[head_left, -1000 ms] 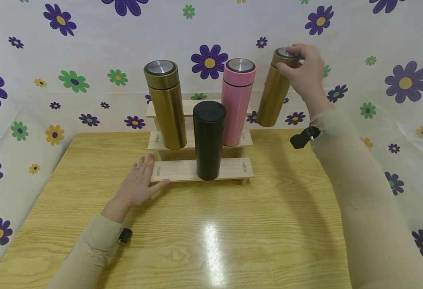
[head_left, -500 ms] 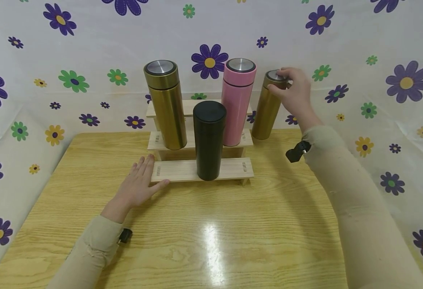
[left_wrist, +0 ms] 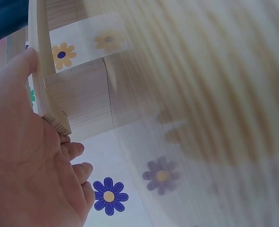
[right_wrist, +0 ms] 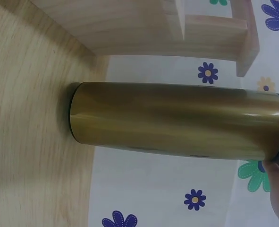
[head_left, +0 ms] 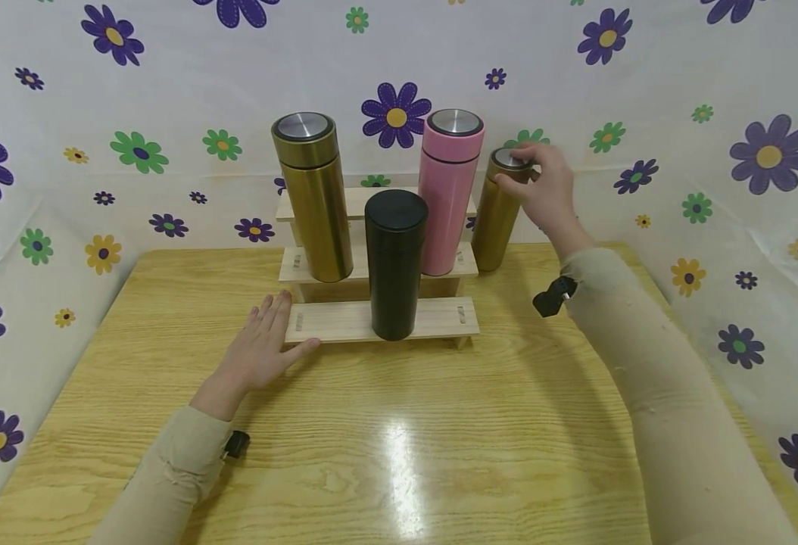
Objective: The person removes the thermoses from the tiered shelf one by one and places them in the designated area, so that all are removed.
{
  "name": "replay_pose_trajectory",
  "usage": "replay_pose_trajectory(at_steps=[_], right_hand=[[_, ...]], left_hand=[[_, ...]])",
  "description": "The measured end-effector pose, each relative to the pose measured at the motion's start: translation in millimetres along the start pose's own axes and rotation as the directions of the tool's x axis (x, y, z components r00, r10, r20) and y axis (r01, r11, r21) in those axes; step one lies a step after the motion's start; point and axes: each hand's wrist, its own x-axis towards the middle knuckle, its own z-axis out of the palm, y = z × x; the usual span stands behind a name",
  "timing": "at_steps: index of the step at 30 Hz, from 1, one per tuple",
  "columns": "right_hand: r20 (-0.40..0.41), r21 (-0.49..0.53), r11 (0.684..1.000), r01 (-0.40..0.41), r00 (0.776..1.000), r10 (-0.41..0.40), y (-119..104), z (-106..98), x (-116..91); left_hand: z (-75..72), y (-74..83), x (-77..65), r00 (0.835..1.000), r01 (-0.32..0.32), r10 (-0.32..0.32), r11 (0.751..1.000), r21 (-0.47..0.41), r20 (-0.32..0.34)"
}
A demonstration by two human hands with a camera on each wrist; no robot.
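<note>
My right hand grips a gold thermos flask around its silver-topped lid, thumb and fingers on either side. In the right wrist view the flask body has its base right at the tabletop, just beside the wooden rack. My left hand lies against the left end of the lowest step of the wooden step rack, fingers straight and thumb along the front edge. In the left wrist view its palm faces the board end.
Another gold flask and a pink flask stand on the rack's middle step. A black flask stands on the lowest step. Behind the wooden table hangs a flower-patterned cloth.
My right hand has lowered the gold flask and shifted it left, from above the table's back edge down to the tabletop beside the rack. The left hand has stayed put.
</note>
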Motion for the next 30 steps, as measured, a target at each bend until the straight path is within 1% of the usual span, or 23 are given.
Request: replay_pose_trajectory(at_steps=[7,15,21,26,30], right_hand=[[-0.001,0.005,1.0,0.016,1.0,-0.016,6,7,-1],[0.012,0.012,1.0,-0.002,1.0,0.002,9,11,0],[0.013,0.021,1.0,0.015,1.0,-0.015,11,9,-3],[0.035,-0.002,1.0,0.027,0.999,-0.027,13,5,-5],[0.04,-0.013,0.999,0.052,0.998,-0.051,15,3,-7]], left_hand=[[-1.3,1.0,0.6,1.0,0.001,-0.001,1.0,0.004,0.0],[-1.9,1.3,1.7,1.0,0.008,-0.008,1.0,0.001,0.006],[-0.3,1.0,1.8,1.0,0.004,-0.004,1.0,0.004,0.002],[-0.5,0.7,1.2,1.0,-0.002,0.002,1.0,0.005,-0.003],[-0.8,0.9,0.3,1.0,-0.005,0.005,1.0,0.006,-0.002]])
